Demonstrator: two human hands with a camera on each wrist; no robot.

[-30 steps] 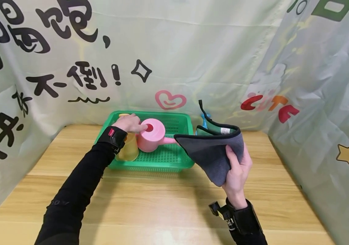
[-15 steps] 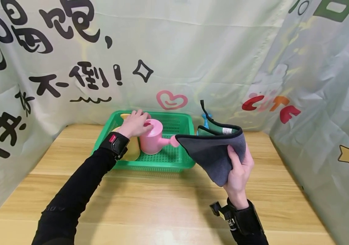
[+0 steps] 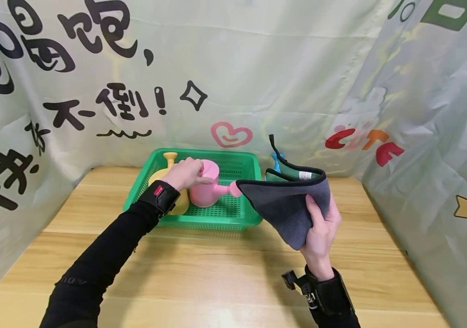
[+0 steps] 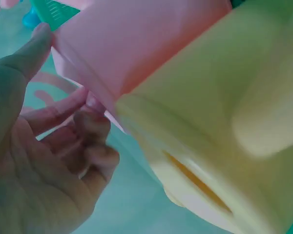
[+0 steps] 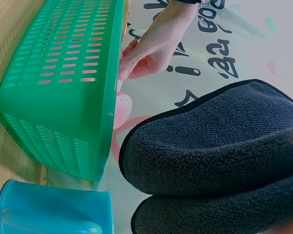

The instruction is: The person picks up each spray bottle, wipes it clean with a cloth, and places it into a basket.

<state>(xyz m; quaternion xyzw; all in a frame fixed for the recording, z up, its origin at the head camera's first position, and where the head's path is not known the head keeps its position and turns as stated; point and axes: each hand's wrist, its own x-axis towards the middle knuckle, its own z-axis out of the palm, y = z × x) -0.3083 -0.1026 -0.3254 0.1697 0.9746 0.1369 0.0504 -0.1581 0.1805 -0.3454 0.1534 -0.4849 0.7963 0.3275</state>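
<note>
My left hand (image 3: 186, 174) pinches the top edge of a pink watering can (image 3: 205, 195) in a green basket. In the left wrist view, the thumb (image 4: 36, 51) lies on the near side of the rim and the fingertips meet the far side. A yellow watering can (image 3: 181, 204) stands just left of the pink one, partly hidden by the hand. My right hand (image 3: 321, 234) grips a folded grey cloth (image 3: 284, 209), black-edged and green on its other face, raised to the right of the basket. Behind the cloth, mostly hidden in the head view, is a blue watering can (image 5: 53, 207).
The green basket (image 3: 204, 221) sits at the back of a wooden table (image 3: 200, 278), near a printed fabric backdrop (image 3: 290, 77). The backdrop also encloses the left and right sides.
My left hand has shifted right over the pink watering can. That can has turned and sits more upright, with its spout's head showing beside the cloth. My right hand keeps the cloth nearly still.
</note>
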